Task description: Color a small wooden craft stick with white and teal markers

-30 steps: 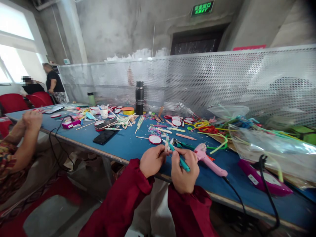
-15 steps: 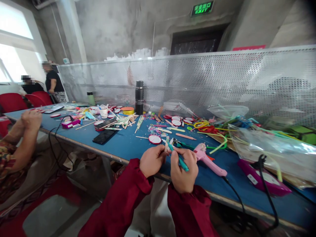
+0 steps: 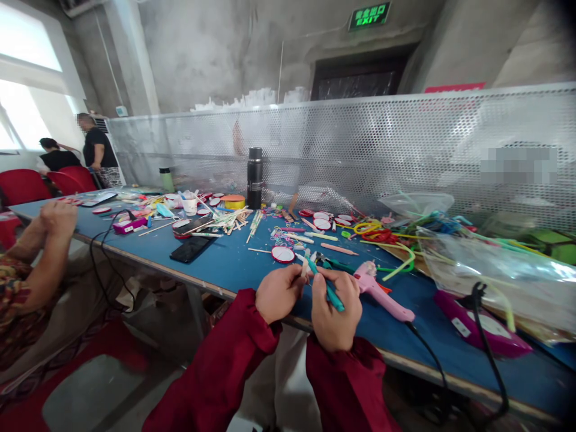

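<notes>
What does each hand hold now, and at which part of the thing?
The right hand holds a teal pen around its middle. The left hand pinches the lower end of a small pale stick.

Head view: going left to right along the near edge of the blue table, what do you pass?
Co-worker's hand → black phone → left hand, pinching a pale stick → right hand, gripping a teal pen → pink glue gun → purple device.
</notes>
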